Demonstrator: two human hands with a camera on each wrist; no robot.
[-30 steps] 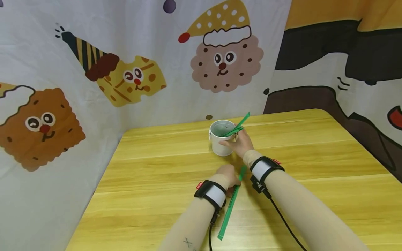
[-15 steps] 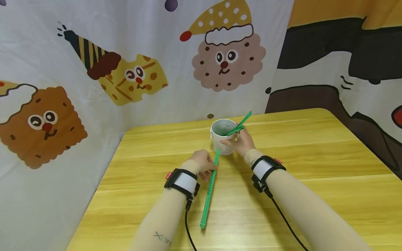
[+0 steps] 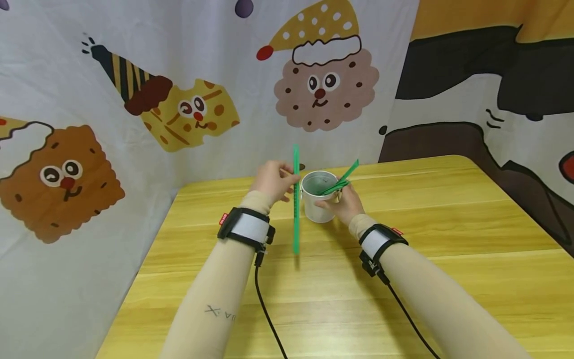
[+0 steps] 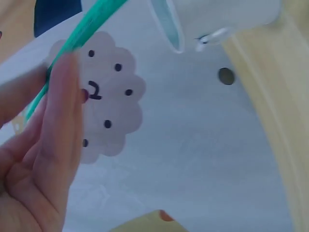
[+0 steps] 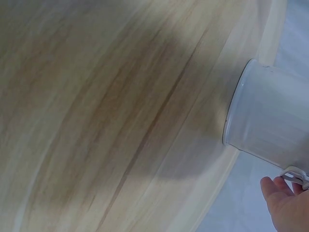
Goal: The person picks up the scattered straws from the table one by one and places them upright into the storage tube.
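Observation:
My left hand [image 3: 274, 182] pinches a long, narrow green strip [image 3: 296, 224] with small dark print, held upright just left of the bucket. Its upper end rises above the bucket's rim. In the left wrist view the strip [image 4: 91, 24] passes between thumb and fingers. A small white metal bucket [image 3: 317, 212] stands on the table, and my right hand [image 3: 350, 204] grips its right side. Several more green strips [image 3: 343, 180] lean out over the right of its rim. In the right wrist view, fingertips lie beside the handle ear [image 5: 294, 175] of the bucket [image 5: 275, 111].
The wood-grain table [image 3: 202, 239] carries the bucket near its back edge. Behind it hangs a white cloth [image 3: 251, 149] printed with cartoon biscuits and cheese. Black cables [image 3: 264, 304] trail from both wrist straps toward the front.
My left hand has carried the green strip leftward, then up and back to beside the bucket, turning it from slanted to upright. The right hand and bucket have stayed in place.

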